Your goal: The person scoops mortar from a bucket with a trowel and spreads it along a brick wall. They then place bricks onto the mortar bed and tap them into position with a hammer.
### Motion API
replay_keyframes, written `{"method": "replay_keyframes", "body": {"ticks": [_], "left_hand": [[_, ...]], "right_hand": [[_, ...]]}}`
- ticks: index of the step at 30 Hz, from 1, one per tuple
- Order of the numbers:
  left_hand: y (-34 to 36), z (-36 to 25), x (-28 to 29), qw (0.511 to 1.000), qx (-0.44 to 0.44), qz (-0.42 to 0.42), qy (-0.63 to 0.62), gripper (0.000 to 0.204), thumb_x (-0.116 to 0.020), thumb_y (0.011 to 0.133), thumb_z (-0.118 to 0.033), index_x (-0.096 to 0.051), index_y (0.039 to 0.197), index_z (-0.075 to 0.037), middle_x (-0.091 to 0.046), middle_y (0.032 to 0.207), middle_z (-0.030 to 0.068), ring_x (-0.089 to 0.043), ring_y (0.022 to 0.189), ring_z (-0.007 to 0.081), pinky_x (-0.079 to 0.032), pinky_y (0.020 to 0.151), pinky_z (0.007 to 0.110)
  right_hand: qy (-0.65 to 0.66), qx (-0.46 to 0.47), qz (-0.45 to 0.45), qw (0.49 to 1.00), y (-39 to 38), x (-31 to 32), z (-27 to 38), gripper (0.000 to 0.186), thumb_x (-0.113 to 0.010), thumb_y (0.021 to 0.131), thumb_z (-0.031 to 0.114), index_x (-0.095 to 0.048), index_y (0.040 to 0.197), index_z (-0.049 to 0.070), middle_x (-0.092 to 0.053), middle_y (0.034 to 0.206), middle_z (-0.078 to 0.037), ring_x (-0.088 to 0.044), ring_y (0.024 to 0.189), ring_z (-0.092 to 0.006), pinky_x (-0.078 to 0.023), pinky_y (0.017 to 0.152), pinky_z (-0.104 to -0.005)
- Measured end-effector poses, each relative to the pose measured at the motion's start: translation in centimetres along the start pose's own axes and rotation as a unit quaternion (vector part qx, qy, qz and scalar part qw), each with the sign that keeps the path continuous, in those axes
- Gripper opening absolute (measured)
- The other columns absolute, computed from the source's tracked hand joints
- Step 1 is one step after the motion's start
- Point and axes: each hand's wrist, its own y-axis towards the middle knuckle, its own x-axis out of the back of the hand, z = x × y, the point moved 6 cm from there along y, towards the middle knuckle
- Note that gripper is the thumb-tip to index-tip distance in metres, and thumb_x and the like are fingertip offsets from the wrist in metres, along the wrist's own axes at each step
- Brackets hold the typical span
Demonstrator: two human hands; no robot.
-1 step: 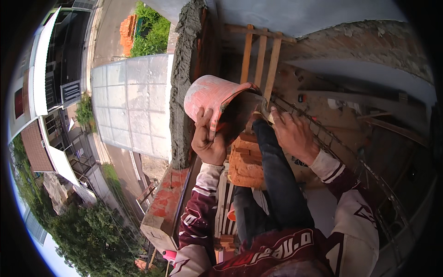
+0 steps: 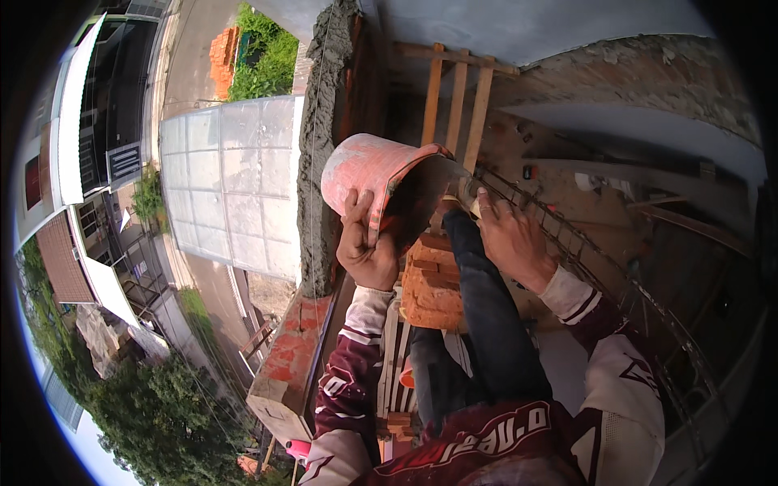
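A tilted pink bucket [image 2: 356,166], smeared with pale mortar, lies partly over the mortar-topped wall [image 2: 318,227], its mouth turned to the right. My left hand [image 2: 366,255] grips its near rim, fingers on the outside. In my right hand [image 2: 512,239] is the handle of a trowel [image 2: 444,176]; its grey blade reaches into the bucket's mouth. The inside of the bucket is dark, so its contents cannot be made out. Just below the bucket, beside my legs, sits a stack of orange bricks [image 2: 432,283].
Wooden slats [image 2: 458,105] stand beyond the bucket. A steel rebar frame [image 2: 567,235] runs along the right, over a lower floor. Past the wall on the left, far below, are a pale panelled roof [image 2: 231,178] and a street. A string line runs along the wall.
The trowel has shifted slightly and its blade shows more at the bucket's mouth. My right hand has turned a little; the bucket has barely moved left.
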Motion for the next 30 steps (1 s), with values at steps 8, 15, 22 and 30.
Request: {"method": "replay_keyframes", "body": {"ticks": [8, 15, 22, 30], "left_hand": [[-1.0, 1.6, -1.2, 0.990, 0.092, -0.045, -0.097, 0.036, -0.046, 0.073, 0.011, -0.063, 0.104, 0.010, -0.067, 0.126, 0.0154, -0.041, 0.141, 0.0334, -0.025, 0.117, 0.043], [-6.2, 11.9, 2.0, 0.927, 0.317, -0.142, -0.142, 0.015, -0.053, 0.072, 0.011, -0.058, 0.082, 0.002, -0.067, 0.090, 0.0055, -0.060, 0.070, 0.0097, -0.049, 0.067, 0.023], [-17.7, 19.6, 3.1, 0.796, 0.495, -0.312, -0.156, 0.014, -0.056, 0.074, 0.008, -0.053, 0.071, -0.005, -0.058, 0.063, 0.0047, -0.054, 0.050, 0.0142, -0.042, 0.044, 0.028], [-34.1, 22.5, 7.0, 0.808, 0.483, -0.298, -0.159, 0.015, -0.054, 0.072, 0.010, -0.053, 0.078, -0.004, -0.061, 0.069, 0.0068, -0.059, 0.054, 0.0188, -0.048, 0.047, 0.031]], "right_hand": [[0.291, 0.063, 0.099, 0.950, -0.3, -8.3, 5.4, 0.042, -0.062, 0.089, 0.015, -0.055, 0.125, -0.008, -0.068, 0.095, -0.025, -0.068, 0.082, -0.0422, -0.055, 0.068, -0.0460], [0.521, -0.025, 0.201, 0.829, -2.6, -8.2, 2.1, 0.033, -0.062, 0.092, 0.016, -0.064, 0.118, -0.005, -0.070, 0.086, -0.016, -0.068, 0.079, -0.0190, -0.051, 0.069, -0.0342], [0.451, -0.029, 0.140, 0.881, 3.4, -5.0, -0.3, 0.031, -0.070, 0.090, 0.018, -0.065, 0.112, -0.005, -0.065, 0.081, -0.010, -0.058, 0.075, -0.0116, -0.049, 0.070, -0.0318], [0.545, -0.009, 0.067, 0.835, 21.9, -3.4, 2.5, 0.025, -0.071, 0.092, 0.020, -0.064, 0.103, -0.001, -0.059, 0.076, 0.000, -0.057, 0.062, -0.0056, -0.047, 0.051, -0.0234]]}}
